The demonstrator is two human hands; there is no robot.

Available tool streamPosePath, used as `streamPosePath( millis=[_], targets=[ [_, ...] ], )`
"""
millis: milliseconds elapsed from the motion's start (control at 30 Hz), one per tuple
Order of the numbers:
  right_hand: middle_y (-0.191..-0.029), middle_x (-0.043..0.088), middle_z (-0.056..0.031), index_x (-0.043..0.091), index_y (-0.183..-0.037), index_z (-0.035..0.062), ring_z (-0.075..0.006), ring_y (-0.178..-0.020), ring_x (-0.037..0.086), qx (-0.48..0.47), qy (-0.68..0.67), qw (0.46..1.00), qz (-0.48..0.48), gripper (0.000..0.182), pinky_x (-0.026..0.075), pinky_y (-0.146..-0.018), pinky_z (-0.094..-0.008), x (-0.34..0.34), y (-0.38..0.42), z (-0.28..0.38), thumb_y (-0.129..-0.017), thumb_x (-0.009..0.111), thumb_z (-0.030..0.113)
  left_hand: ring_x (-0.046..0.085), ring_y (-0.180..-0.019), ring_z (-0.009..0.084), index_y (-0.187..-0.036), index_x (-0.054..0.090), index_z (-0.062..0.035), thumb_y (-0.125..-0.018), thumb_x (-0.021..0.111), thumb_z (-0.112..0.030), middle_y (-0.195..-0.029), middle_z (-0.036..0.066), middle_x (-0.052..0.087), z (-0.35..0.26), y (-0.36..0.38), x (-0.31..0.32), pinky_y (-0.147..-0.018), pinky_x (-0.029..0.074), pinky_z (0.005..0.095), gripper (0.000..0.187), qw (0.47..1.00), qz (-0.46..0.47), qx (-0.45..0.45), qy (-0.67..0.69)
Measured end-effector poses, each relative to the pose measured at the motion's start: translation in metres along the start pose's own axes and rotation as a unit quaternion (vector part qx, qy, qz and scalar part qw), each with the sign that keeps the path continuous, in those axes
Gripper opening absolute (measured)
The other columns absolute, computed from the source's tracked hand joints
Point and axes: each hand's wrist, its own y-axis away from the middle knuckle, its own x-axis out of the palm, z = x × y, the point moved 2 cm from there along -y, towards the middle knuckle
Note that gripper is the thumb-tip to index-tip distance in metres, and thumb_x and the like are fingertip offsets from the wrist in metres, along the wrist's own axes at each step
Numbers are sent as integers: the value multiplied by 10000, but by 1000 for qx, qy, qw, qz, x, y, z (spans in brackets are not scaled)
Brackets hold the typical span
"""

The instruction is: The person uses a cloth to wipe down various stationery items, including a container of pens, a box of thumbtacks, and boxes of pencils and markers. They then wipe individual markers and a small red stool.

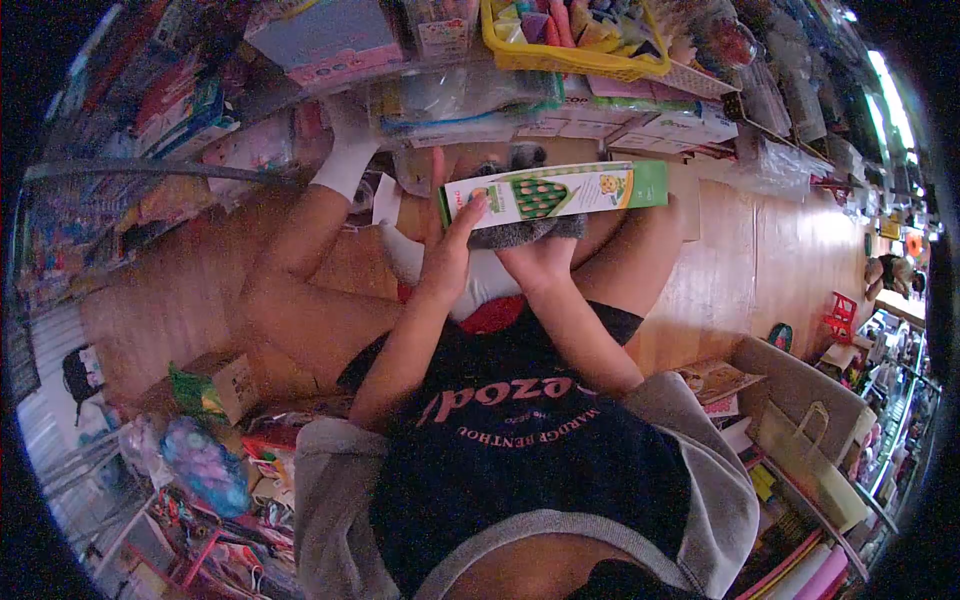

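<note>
Long flat white-and-green cardboard box (553, 193), printed with a green dotted triangle, held level at upper centre of frame, face up, likely for reading. Left hand (447, 252) closed on near-left end, fingers over top edge. Right hand (540, 262) beneath with grey fuzzy cloth (527, 232), grip hidden, cannot tell. Yellow plastic basket (560, 55) above, on shelf.

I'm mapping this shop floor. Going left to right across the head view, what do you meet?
Small carton → left hand → green-and-white box → red basket
</note>
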Motion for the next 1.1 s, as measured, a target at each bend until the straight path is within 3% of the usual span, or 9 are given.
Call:
streamPosePath(
  millis=[367,500,600,733,900,967,1033,1067,1100],
  targets=[
    [-1180,417,-144,449,-1121,56,-296,-1092,384,-122,-68,984,112,453,219,-968,-438,2,-6,48,-801,342,359,384,-1066,151,-1221,308,-29,-783,495,-177,-1193,94,383,9,3,-21,-903,277,252,499,998,-54,-10,-41],
    [-1102,486,-132,498,-1065,82,-288,-1028,433,-212,39,976,14,383,252,-944,-420,7,-7,74,-794,389,330,436,-1008,151,-1136,390,-31,-779,499,-184,-1116,86,445,27,2,-47,-862,332,276,404,995,-96,-30,6],
    [-1108,473,-140,472,-1084,68,-284,-1047,409,-206,64,976,41,405,235,-952,-421,15,-6,85,-790,395,337,507,-915,179,-1062,429,-34,-780,494,-219,-1034,93,497,26,6,-62,-743,435,325,343,985,-158,-60,19],
    [-1114,448,-128,428,-1108,57,-259,-1067,366,-255,120,953,108,444,235,-942,-403,1,-11,125,-778,421,354,552,-836,238,-1078,415,-46,-795,447,-307,-1001,110,527,15,10,-72,-560,489,365,386,990,-83,-89,72],
    [-1059,465,-120,449,-1057,61,-254,-1009,393,-283,167,944,39,427,268,-891,-388,-11,-6,145,-762,429,370,585,-766,268,-1073,430,-28,-813,418,-313,-982,132,547,-35,17,-124,-560,513,373,386,975,-103,40,190],
    [-1037,472,-117,458,-1037,63,-252,-986,403,-278,176,944,12,421,281,-870,-382,-18,-7,143,-756,432,376,550,-870,296,-1133,385,-23,-816,408,-295,-1031,150,519,-73,23,-133,-613,514,358,417,969,-72,118,207],
    [-1015,479,-114,466,-1016,65,-251,-963,414,-268,187,945,-6,416,294,-850,-376,-24,-13,139,-749,436,382,486,-979,321,-1182,330,-23,-811,419,-261,-1117,179,450,-102,31,-140,-702,498,358,450,918,-222,238,226],
    [-1004,483,-112,470,-1006,66,-250,-951,419,-262,191,946,-13,414,300,-840,-372,-27,-14,138,-746,438,386,375,-1091,344,-1188,334,-24,-798,463,-206,-1200,169,372,-111,34,-155,-869,398,373,449,922,-166,273,219],
    [-993,486,-111,474,-996,67,-249,-939,424,-258,198,945,-18,411,307,-829,-369,-27,-17,136,-743,439,389,375,-1091,344,-1188,334,-24,-798,463,-206,-1200,169,372,-120,34,-159,-869,398,373,449,920,-167,282,215]
  ],
)
